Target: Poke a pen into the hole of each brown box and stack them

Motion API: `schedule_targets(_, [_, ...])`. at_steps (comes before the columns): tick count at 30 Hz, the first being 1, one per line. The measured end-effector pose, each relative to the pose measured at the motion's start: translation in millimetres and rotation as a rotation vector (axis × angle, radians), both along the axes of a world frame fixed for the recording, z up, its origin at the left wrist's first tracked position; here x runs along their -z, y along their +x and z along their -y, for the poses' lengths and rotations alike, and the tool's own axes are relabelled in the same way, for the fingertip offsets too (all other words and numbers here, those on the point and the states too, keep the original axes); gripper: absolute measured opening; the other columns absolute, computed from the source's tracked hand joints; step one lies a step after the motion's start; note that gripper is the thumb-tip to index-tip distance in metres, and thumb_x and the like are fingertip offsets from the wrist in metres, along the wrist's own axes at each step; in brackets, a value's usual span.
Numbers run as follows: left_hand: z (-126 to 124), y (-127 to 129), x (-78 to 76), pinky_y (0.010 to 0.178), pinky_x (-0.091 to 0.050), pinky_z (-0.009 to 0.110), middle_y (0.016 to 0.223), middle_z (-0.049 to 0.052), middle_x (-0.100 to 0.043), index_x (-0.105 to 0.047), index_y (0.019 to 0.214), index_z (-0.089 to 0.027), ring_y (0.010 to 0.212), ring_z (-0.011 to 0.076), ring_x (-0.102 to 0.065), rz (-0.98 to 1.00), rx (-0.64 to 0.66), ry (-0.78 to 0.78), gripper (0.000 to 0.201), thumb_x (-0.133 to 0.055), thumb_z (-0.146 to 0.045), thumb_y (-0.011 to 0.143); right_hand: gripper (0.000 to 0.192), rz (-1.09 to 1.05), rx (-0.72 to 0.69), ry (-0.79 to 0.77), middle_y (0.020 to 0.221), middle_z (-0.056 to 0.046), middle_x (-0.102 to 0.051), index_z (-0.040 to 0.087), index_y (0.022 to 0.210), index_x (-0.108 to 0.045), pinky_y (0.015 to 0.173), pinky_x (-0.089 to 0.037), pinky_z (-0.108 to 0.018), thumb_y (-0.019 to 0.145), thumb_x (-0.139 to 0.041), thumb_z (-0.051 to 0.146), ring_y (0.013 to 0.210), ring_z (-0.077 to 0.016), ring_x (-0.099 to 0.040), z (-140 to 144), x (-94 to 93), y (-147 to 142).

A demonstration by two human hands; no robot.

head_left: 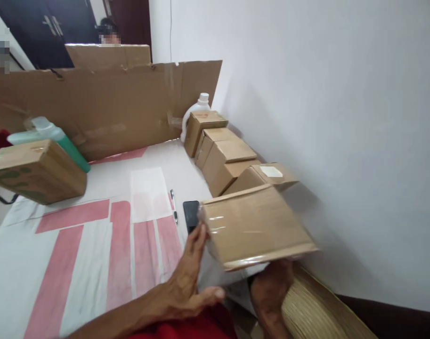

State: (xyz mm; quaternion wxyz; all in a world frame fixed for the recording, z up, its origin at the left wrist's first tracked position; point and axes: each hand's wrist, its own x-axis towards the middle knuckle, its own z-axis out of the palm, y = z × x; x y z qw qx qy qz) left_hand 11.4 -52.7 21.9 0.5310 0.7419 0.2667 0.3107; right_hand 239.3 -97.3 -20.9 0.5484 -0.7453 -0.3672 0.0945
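Note:
A taped cardboard box [255, 226] is held tilted over the right front of the bed-like surface. My right hand [273, 285] grips it from beneath at the near edge, its fingers partly hidden under the box. My left hand [191, 268] touches the box's left side with outstretched fingertips, the thumb spread wide. Just behind the left fingertips lies a dark phone [191, 214], partly covered by the box and hand. A pen [174, 207] rests beside a white paper sheet [149, 193].
Along the white wall stands a row of cardboard boxes [236, 150], with a white jug [200, 106] behind. At left, another box [41, 172] leans by a green bottle [68, 143]. A cardboard panel [130, 108] spans the back. Two people are partly visible beyond. A rolled mat [313, 306] stands lower right.

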Motion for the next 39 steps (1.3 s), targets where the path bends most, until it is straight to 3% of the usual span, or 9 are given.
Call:
schedule_targets(5, [9.1, -86.2, 29.3, 0.133, -0.01, 0.063, 0.174, 0.011, -0.026, -0.023, 0.168, -0.03, 0.165, 0.0362, -0.008, -0.1, -0.692, -0.005, 0.083, -0.055, -0.061, 0.098, 0.054, -0.098, -0.52, 0.172, 0.136, -0.015, -0.062, 0.021, 0.14, -0.057, 0.11, -0.044, -0.05, 0.108, -0.032, 0.056, 0.128, -0.0311, -0.058, -62.5, -6.2, -114.3])
schedule_targets(9, [-0.8, -117.5, 55.5, 0.131, -0.018, 0.061, 0.17, 0.015, -0.031, -0.025, 0.167, -0.028, 0.162, 0.0365, -0.022, -0.111, -0.972, 0.001, 0.083, -0.05, -0.067, 0.099, 0.05, -0.196, -0.782, 0.093, 0.133, -0.014, -0.063, 0.021, 0.14, -0.057, 0.105, -0.05, -0.046, 0.108, -0.038, 0.055, 0.121, -0.0279, -0.061, -99.2, 22.1, -167.9])
schedule_targets(13, [-13.8, -139.6, 65.1, 0.119, -0.039, 0.055, 0.165, 0.017, -0.039, -0.032, 0.164, -0.026, 0.146, 0.0352, -0.048, 0.027, -1.006, -0.031, 0.075, -0.038, -0.069, 0.102, 0.055, -0.241, -0.859, 0.016, 0.144, -0.016, -0.059, 0.02, 0.146, -0.054, 0.11, -0.049, -0.049, 0.106, -0.041, 0.056, 0.13, -0.0292, -0.058, -113.1, 54.2, -174.7])
schedule_targets(17, [-37.3, -155.8, 68.0, 0.122, -0.038, 0.05, 0.168, 0.014, -0.038, -0.033, 0.164, -0.028, 0.15, 0.031, -0.045, 0.128, -1.181, -0.053, 0.071, -0.036, -0.066, 0.104, 0.057, -0.264, -0.896, -0.081, 0.148, -0.016, -0.058, 0.019, 0.15, -0.052, 0.115, -0.045, -0.05, 0.106, -0.045, 0.054, 0.133, -0.0287, -0.058, -117.7, 66.5, -168.9])
schedule_targets(22, [-66.4, -162.9, 66.6, 0.124, -0.038, 0.051, 0.152, 0.016, -0.058, -0.055, 0.149, -0.02, 0.145, 0.0331, -0.051, -0.013, -1.138, -0.106, 0.072, -0.045, -0.071, 0.099, 0.05, -0.289, -0.872, -0.1, 0.131, -0.013, -0.068, 0.022, 0.134, -0.064, 0.107, -0.048, -0.044, 0.102, -0.05, 0.057, 0.121, -0.0285, -0.063, -129.7, 62.0, -168.3])
schedule_targets(28, [-38.9, -152.8, 48.2, 0.111, -0.051, 0.049, 0.136, 0.012, -0.068, -0.058, 0.146, -0.025, 0.127, 0.0271, -0.064, -0.176, -0.983, 0.119, 0.048, -0.058, -0.044, 0.102, 0.051, -0.503, -0.93, -0.127, 0.097, -0.006, -0.072, 0.019, 0.108, -0.072, 0.078, -0.049, -0.033, 0.101, -0.05, 0.064, 0.089, -0.0234, -0.063, -159.5, 48.5, -144.6])
schedule_targets(33, [-23.8, -136.1, 38.8, 0.091, -0.06, 0.038, 0.113, 0.007, -0.07, -0.049, 0.154, -0.028, 0.099, 0.0196, -0.07, -0.157, -1.036, 0.189, 0.057, -0.064, -0.035, 0.099, 0.053, -0.489, -0.934, -0.163, 0.113, -0.007, -0.075, 0.02, 0.12, -0.073, 0.089, -0.049, -0.035, 0.098, -0.056, 0.065, 0.104, -0.0268, -0.065, -171.8, 45.1, -134.4])
schedule_targets(36, [-28.5, -132.2, 35.7, 0.088, -0.06, 0.034, 0.111, 0.005, -0.067, -0.038, 0.162, -0.029, 0.089, 0.0156, -0.068, -0.128, -1.1, 0.167, 0.068, -0.065, -0.036, 0.099, 0.056, -0.505, -0.994, -0.178, 0.116, -0.009, -0.076, 0.019, 0.122, -0.074, 0.092, -0.05, -0.037, 0.1, -0.052, 0.066, 0.107, -0.0281, -0.067, -168.6, 42.8, -139.0])
schedule_targets(39, [-38.7, -134.8, 31.3, 0.085, -0.059, 0.032, 0.109, 0.005, -0.066, -0.043, 0.159, -0.029, 0.086, 0.0144, -0.066, -0.117, -1.103, 0.177, 0.062, -0.062, -0.038, 0.101, 0.062, -0.536, -0.973, -0.187, 0.12, -0.011, -0.076, 0.018, 0.126, -0.073, 0.096, -0.051, -0.04, 0.099, -0.05, 0.069, 0.113, -0.0298, -0.067, -162.8, 41.2, -144.6])
